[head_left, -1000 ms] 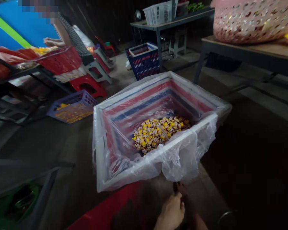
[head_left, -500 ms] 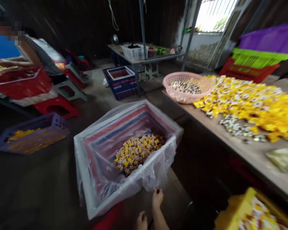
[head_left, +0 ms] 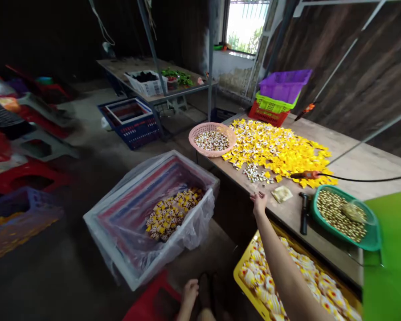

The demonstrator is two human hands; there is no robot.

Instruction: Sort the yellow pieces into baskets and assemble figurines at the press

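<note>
So, the right hand [head_left: 259,203] has its fingers loosely spread by the table [head_left: 289,211] edge, small shiny pieces [head_left: 254,173] just past the fingertips, yellow pile [head_left: 280,147] beyond those, packet [head_left: 282,194] just right. Left hand [head_left: 190,292]'s lower, curled near the red stool [head_left: 147,301]; can't tell if it's gripping anything.

This looks like a workshop for small parts in bulk. On a long worktable [head_left: 381,160] at the right of the frame lie a broad heap of yellow-and-white pieces [head_left: 280,149], a corded tool [head_left: 305,175] with an orange handle, and a green tub [head_left: 372,241] of gold-coloured beads [head_left: 339,214]. A plastic-lined box [head_left: 108,253] of similar pieces stands at lower centre, stacked crates [head_left: 277,103] at upper right, and plastic stools [head_left: 58,145] at the left. Stained bare walls [head_left: 347,67] and a barred window [head_left: 249,22] at the top add to the plain working-room look.
</note>
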